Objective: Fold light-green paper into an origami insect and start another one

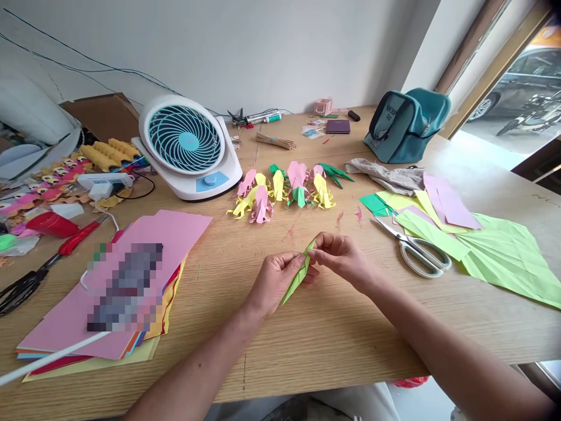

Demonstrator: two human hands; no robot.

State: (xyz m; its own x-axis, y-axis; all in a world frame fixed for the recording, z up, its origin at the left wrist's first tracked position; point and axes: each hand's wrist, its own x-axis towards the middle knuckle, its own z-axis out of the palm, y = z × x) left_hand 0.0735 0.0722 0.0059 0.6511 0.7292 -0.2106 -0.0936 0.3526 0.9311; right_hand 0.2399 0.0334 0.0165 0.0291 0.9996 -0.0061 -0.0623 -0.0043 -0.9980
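A narrow folded piece of light green paper (296, 283) is held between my two hands, slanting up to the right above the table. My left hand (277, 276) pinches its middle, thumb on top. Near the upper tip, my right hand (339, 256) has thumb and forefinger closed on the same paper. Part of the fold is hidden by the fingers. Beyond my hands stands a group of folded paper figures in pink (262, 206), yellow (323, 191) and green (335, 173).
White-handled scissors (424, 257) lie at right beside creased light green paper (512, 254) and coloured scraps. At left, stacked coloured paper (184, 225) carries a blurred object. Behind stand a white fan (186, 140) and a teal bag (403, 131). A grey cloth (385, 174) lies nearby.
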